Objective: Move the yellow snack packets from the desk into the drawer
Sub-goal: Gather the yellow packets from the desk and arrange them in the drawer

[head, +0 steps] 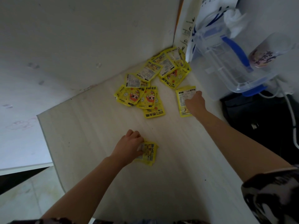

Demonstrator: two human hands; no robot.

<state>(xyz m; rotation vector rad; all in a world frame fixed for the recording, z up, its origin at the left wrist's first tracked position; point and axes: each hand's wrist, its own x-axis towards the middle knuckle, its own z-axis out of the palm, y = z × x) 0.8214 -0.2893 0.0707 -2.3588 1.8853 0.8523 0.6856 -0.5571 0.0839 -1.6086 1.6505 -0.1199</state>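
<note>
Here, your left hand point(129, 143) grips a small stack of yellow packets point(148, 153) on the worktop point(97, 126), your right hand point(194, 101) pinches another packet point(182, 98), and the remaining pile point(150, 81) lies ahead between them, nearer your right.

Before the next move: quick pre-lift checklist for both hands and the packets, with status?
1. Left hand holds a small stack of packets near the desk's front: ok.
2. Right hand secure on the lone packet: cannot tell, fingers lie on it, grip hidden.
3. Lone packet clear of the main pile: ok, a gap shows.
4. Clear plastic box close beside the right hand: not ok, tight clearance.
5. Drawer located and open: cannot tell, not in view.
6. Packets left on the desk: not ok, a pile remains in the corner.
</note>
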